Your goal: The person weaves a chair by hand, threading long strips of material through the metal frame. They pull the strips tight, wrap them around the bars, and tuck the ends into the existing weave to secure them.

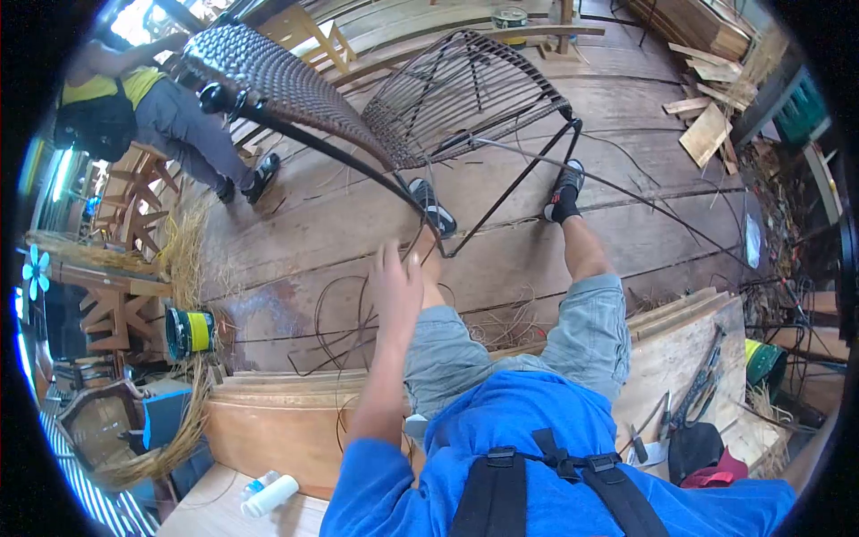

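Observation:
A chair with a dark metal frame (514, 188) stands tilted before my legs. Tight brown weaving (277, 80) covers one section, while spaced strands (474, 76) cross another. My left hand (398, 282) is raised beside the frame's near lower corner, its fingers round a thin brown weaving strand (362, 300) that hangs in loose loops below. The exact grip is partly hidden. A long thin strand (617, 188) stretches from the chair toward the right. Only part of my right arm (816, 452) shows at the right edge; the hand is outside the picture.
Another person (179, 134) stands at the upper left, by the chair's woven section. Stacked boards (277, 430) lie beside my seat. Hand tools (698, 380) and a dark cap (696, 447) rest at right. A white bottle (268, 497), a green-yellow bucket (190, 332) and wood scraps (707, 134) lie around.

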